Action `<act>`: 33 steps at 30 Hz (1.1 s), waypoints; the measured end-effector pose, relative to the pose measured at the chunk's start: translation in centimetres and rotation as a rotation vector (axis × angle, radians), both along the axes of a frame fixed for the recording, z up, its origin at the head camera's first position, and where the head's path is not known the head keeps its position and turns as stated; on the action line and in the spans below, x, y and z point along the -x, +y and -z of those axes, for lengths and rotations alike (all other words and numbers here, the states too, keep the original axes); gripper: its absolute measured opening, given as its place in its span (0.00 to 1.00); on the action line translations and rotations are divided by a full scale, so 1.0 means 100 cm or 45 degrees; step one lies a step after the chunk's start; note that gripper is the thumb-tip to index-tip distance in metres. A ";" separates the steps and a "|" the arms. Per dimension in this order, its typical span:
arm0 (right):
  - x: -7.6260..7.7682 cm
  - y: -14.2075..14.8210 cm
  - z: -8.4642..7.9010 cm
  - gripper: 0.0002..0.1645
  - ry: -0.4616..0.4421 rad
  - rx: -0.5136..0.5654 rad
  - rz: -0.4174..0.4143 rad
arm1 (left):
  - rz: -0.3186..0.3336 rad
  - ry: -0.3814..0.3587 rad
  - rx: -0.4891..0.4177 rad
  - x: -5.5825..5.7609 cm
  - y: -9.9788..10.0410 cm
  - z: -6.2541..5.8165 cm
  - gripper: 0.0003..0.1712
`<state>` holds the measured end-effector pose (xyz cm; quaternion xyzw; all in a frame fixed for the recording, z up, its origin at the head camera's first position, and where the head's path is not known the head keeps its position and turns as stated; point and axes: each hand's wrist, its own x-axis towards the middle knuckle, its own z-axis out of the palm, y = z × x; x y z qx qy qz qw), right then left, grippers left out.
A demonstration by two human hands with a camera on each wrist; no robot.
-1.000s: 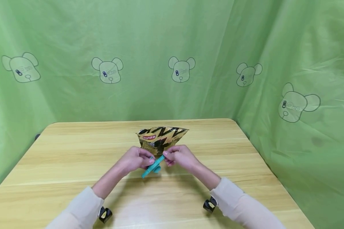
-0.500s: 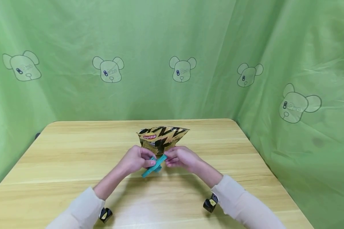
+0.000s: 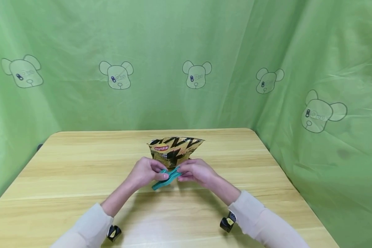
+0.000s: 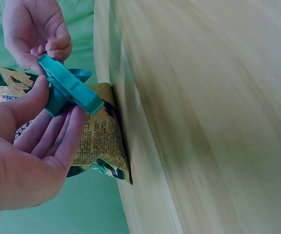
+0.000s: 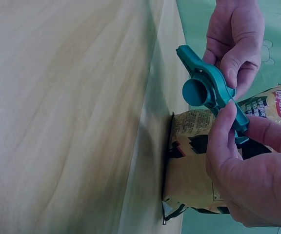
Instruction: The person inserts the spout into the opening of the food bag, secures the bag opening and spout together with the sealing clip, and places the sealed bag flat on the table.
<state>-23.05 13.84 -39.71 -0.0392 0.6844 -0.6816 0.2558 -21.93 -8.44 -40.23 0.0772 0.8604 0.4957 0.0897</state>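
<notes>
A teal bag clip is held between both hands over the table, in front of a gold and black chip bag. My left hand pinches the middle of the clip between thumb and fingers. My right hand pinches its far right end with thumb and fingertips. In the right wrist view a round spout juts from the clip's side. The long bar of the clip slants across the left wrist view. Behind the hands, the chip bag stands upright with its lower part partly hidden.
A light wood table lies under everything, with rounded far corners. Green curtain with printed bear heads hangs behind it and along the sides. A black wrist camera mount shows under each cuff.
The clip has rolled in the hands, so its round spout no longer shows below it in the head view. The right fingers have shifted slightly over its end. The bag stays put.
</notes>
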 end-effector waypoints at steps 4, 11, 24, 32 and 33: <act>0.000 -0.001 0.001 0.22 -0.002 -0.008 0.012 | 0.013 0.037 0.003 0.000 -0.002 0.001 0.12; -0.001 -0.004 0.001 0.24 0.008 0.006 0.025 | 0.021 0.083 0.000 0.000 -0.004 0.001 0.10; 0.001 -0.001 0.006 0.25 -0.008 0.006 0.051 | 0.039 0.065 -0.016 0.003 -0.003 0.003 0.10; 0.003 0.004 0.010 0.27 0.007 -0.041 0.018 | 0.011 0.062 -0.013 0.003 -0.006 0.002 0.11; 0.003 0.005 0.011 0.27 0.008 -0.059 0.008 | 0.008 0.058 -0.010 0.004 -0.006 0.002 0.11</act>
